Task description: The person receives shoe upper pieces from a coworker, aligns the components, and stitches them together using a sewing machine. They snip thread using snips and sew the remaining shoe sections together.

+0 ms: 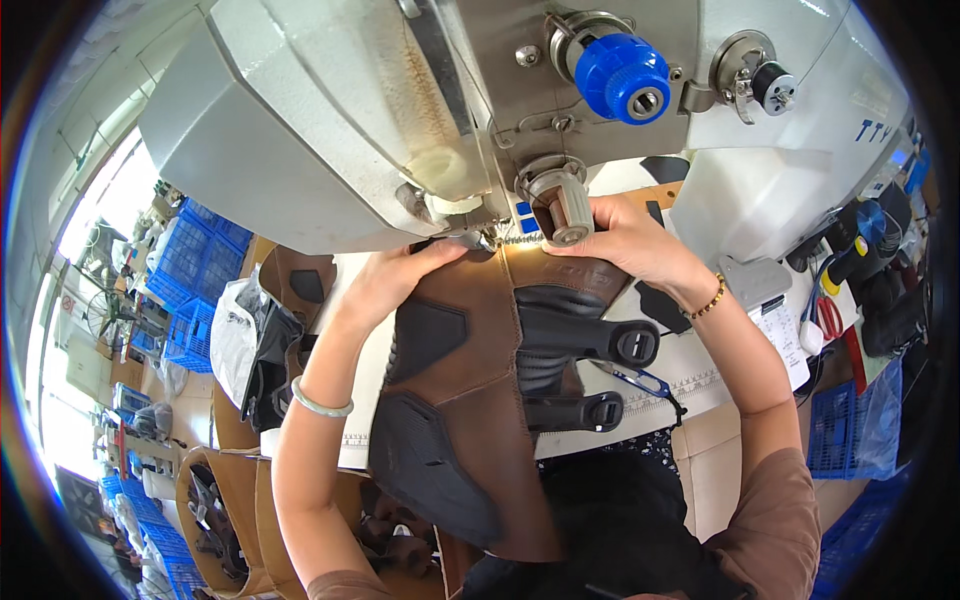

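Note:
A brown leather boot upper point(478, 350) with black padded patches point(430, 475) hangs from the sewing machine's point(300, 120) work point down over my lap. Two black straps with buckles point(634, 346) stick out from its right side. My left hand point(390, 285) presses the upper's far left edge, thumb stretched toward the lit needle area point(492, 238). On the far right edge, my right hand point(640, 245) grips the leather between thumb and fingers, beside the presser wheel. Some fingers of both hands are hidden under the leather.
A blue-handled tool point(640, 380) lies right of the upper, near a ruler strip point(690, 386). Red-handled scissors point(829, 316) and white paper point(782, 345) are farther right. More boot pieces point(300, 285) lie left. Blue crates point(200, 250) and a cardboard box point(258, 520) stand around.

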`<state>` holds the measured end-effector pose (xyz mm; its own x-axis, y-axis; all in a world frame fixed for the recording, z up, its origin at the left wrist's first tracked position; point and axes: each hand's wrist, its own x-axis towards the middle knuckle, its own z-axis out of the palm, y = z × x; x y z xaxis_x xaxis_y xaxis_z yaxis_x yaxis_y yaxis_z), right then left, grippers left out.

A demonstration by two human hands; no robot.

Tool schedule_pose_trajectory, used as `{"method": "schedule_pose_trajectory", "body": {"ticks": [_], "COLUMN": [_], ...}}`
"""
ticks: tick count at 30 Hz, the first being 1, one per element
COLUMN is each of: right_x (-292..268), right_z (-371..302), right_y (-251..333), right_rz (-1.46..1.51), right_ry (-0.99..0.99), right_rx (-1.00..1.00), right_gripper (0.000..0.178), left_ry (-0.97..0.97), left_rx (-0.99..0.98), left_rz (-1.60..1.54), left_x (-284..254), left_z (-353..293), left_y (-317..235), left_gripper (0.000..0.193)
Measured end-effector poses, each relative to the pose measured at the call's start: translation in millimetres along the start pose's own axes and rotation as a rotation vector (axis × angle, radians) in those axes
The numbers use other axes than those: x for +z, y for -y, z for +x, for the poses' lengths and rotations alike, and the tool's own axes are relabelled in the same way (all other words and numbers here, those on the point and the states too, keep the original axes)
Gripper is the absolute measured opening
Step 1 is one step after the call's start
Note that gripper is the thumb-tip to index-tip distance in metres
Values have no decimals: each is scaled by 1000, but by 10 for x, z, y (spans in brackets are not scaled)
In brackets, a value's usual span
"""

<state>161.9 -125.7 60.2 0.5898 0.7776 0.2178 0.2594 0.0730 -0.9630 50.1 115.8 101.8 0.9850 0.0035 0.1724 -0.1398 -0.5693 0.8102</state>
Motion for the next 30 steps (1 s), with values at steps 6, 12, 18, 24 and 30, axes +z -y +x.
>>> {"method": "schedule_pose_trajectory", "body": {"ticks": [6, 12, 18, 24, 30], "right_x": [111, 184, 131, 422, 646], "right_z": [-105, -111, -181, -182, -259], "right_y": [65, -7, -126, -38, -287], "right_rz": [73, 79, 105, 150, 208], "right_ry": [-81, -108, -206, -240, -457], "right_rx": [17, 26, 32, -65, -81], "right_gripper": [30, 30, 32, 34, 34], "left_ry": [-83, -43, -463, -399, -878], "left_rx": [35, 23, -255, -393, -291], "left_rz": [177, 472, 702, -17, -381], "left_x": [-11, -43, -62, 128, 478], "left_z": [121, 45, -705, -2443, -1933], "left_y": [183, -57, -468, -248, -321], "left_gripper": [27, 29, 32, 35, 50]}}
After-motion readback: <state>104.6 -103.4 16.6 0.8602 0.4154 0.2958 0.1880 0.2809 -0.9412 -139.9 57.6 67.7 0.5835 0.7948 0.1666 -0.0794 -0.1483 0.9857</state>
